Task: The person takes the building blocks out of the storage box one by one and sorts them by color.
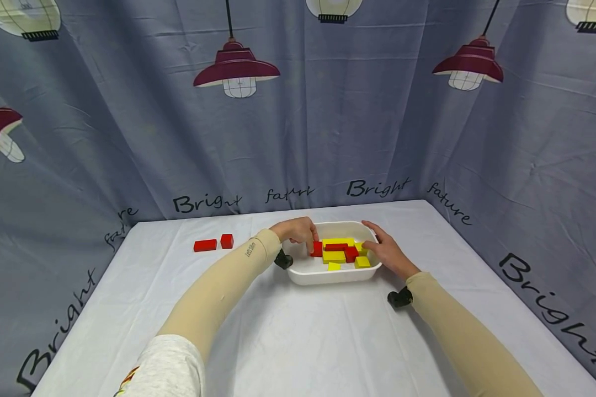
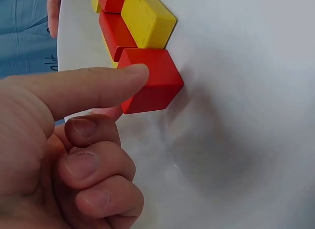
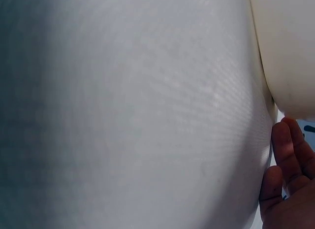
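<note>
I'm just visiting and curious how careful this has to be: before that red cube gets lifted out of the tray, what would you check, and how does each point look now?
1. Left hand on the red cube: ok, thumb and a finger behind it pinch it in the left wrist view.
2. Cube free of its neighbours: not ok, it touches a red block beside it.
3. Tray steadied: ok, the right hand rests on its right rim.
4. Way up and out: ok, nothing above the cube.
5. Room beside the two red blocks on the cloth: ok, bare cloth around them.
6. Firmness of the pinch: cannot tell.
</note>
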### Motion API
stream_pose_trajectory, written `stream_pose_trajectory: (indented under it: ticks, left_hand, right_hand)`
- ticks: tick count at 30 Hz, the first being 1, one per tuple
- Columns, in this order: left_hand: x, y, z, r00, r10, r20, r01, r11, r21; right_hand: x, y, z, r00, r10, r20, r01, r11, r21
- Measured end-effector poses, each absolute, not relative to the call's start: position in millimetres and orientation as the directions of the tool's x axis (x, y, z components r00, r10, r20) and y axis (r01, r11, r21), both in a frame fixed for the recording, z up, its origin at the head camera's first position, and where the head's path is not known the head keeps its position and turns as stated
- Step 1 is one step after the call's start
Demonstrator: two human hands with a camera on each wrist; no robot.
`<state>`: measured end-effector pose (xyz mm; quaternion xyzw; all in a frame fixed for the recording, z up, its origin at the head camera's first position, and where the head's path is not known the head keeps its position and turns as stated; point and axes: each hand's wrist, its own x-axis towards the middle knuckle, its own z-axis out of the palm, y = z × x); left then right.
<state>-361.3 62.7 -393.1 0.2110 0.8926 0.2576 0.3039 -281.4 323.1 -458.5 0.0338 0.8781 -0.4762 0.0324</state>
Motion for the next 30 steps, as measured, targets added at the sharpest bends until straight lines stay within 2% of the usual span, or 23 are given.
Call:
stream_pose_trajectory:
  ticks: [10,30]
  left_hand:
    - [-357.9,62.6,-395.9,-0.755,0.511,-0.41,0.254,0.805,0.537]
    - [-363.5,68.0,-393.1,-0.759,0.502,-0.414,0.277,0.825,0.492]
  right_hand:
    - [-279.6,320.8,-458.1,-0.995,0.025,-0.096,0.095,0.541,-0.836]
    - [-279.6,320.8,-454.4,-0.995,0.025,-0.097,0.095,0.532,-0.841]
